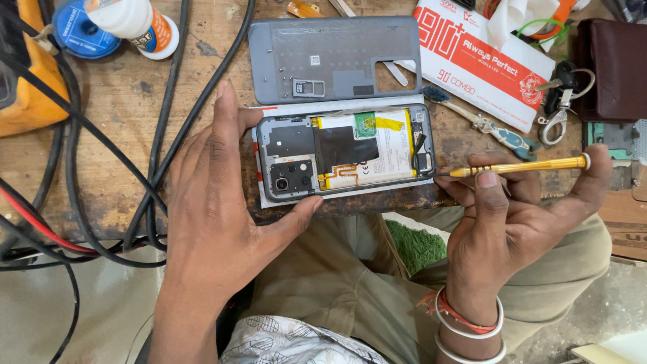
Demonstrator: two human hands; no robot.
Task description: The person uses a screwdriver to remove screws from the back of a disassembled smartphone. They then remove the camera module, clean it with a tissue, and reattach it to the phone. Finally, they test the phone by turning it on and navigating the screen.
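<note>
An opened phone (344, 154) lies back-up on a white sheet at the wooden bench's front edge, its battery, camera module and black shielding exposed. My left hand (216, 202) clamps the phone's left end, index finger along the top corner and thumb on the lower edge. My right hand (512, 216) grips a slim gold screwdriver (519, 166) held level, its tip at the phone's right edge. The phone's grey back cover (335, 57) lies inside-up just behind it, with small screws and a SIM tray resting on it.
Black and red cables (81, 175) cross the bench on the left beside an orange meter (27, 74), a solder spool and a white bottle (135, 23). A red-and-white packet (485, 61), a toothbrush (485, 125), keys (563, 101) and a dark wallet (617, 67) lie at the right.
</note>
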